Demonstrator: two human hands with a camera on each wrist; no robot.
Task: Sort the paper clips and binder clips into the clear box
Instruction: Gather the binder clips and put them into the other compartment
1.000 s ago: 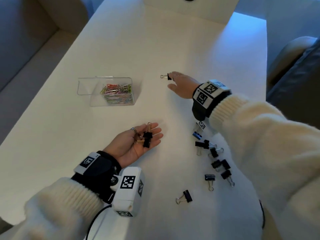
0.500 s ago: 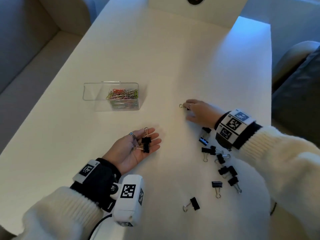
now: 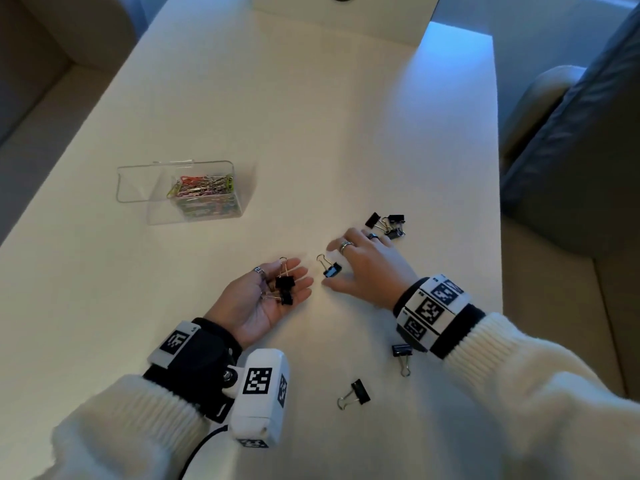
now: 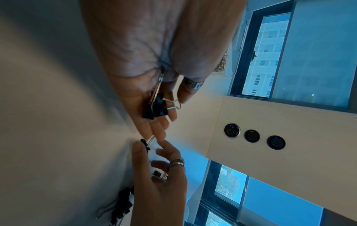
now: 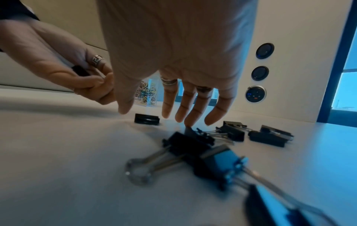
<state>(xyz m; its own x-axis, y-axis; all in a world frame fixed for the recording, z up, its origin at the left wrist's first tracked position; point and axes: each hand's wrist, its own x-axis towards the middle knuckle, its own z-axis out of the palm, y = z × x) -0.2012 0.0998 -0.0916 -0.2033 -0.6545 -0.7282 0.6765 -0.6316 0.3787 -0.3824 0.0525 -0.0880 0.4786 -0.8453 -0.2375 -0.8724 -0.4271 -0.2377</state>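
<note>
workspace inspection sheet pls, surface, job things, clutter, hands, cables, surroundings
surface: white table, well lit.
job's things: clear box, lid open, coloured paper clips inside; black binder clips loose on the table: one between the hands, a cluster beyond the right hand, two nearer.
clutter: nothing seen.
grippers: left hand palm up, fingers relaxed, binder clips resting in the palm; right hand spread over the table, fingers straight, holding nothing.
cables: black cable from the left wrist camera.
surroundings: upholstered seats either side; windows and round wall controls in the left wrist view.
</note>
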